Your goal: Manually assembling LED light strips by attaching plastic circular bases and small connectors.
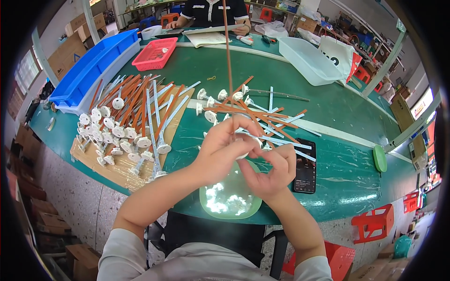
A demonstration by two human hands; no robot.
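Note:
A long brown strip (228, 51) rises upright from my closed left hand (225, 150). At its lower end a white round piece (242, 156) shows partly between my fingers. My right hand (274, 173) pinches at that same white piece, thumb and forefinger curled in; the fingertips hide the exact contact. Below both hands sits a light green bowl (229, 213) with small shiny bits in it. Beyond my hands, brown and pale blue-grey strips (276, 119) with white round ends lie crossed on the green table.
Left, a pile of similar strips (140, 103) with white discs lies on cardboard (180, 126). A phone (305, 180) lies right of my hands. Farther off are a blue bin (93, 70), pink basket (154, 54) and clear tub (309, 61). Across the table sits another person (213, 14).

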